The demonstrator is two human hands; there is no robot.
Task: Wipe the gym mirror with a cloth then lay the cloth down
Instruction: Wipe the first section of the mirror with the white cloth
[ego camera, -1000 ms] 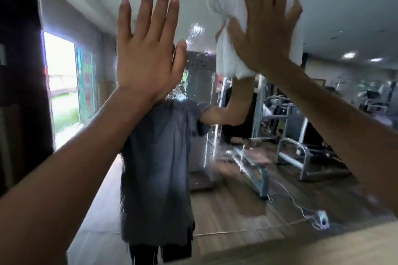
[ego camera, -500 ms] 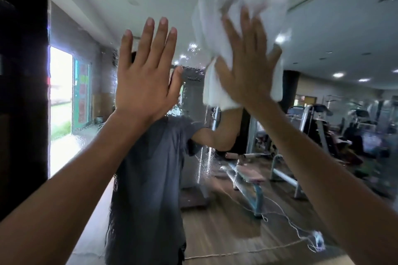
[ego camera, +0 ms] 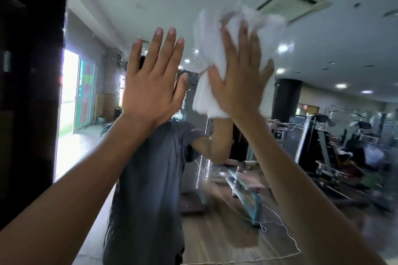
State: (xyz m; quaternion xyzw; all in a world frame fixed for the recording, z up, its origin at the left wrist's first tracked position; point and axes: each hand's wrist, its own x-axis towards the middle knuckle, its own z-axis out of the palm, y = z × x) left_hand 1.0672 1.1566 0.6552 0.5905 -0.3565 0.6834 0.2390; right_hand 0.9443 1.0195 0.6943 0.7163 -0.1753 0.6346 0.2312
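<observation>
Mirror [ego camera: 323,38] fills my view, with wet streaks mid-glass. Wiping step is in hand. My right hand [ego camera: 239,83] is flat, fingers straight and spread, pressing the white cloth [ego camera: 212,49] on the glass, high up. My left hand [ego camera: 150,88] is flat, fingers straight, holding nothing; contact with the glass unclear. Next, I judge: sweep through the streaks with even pressure. Laying the cloth down is not yet due.

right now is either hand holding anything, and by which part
The right hand presses the white cloth flat against the mirror, palm over its lower half, with no grip. The left hand holds nothing.
</observation>
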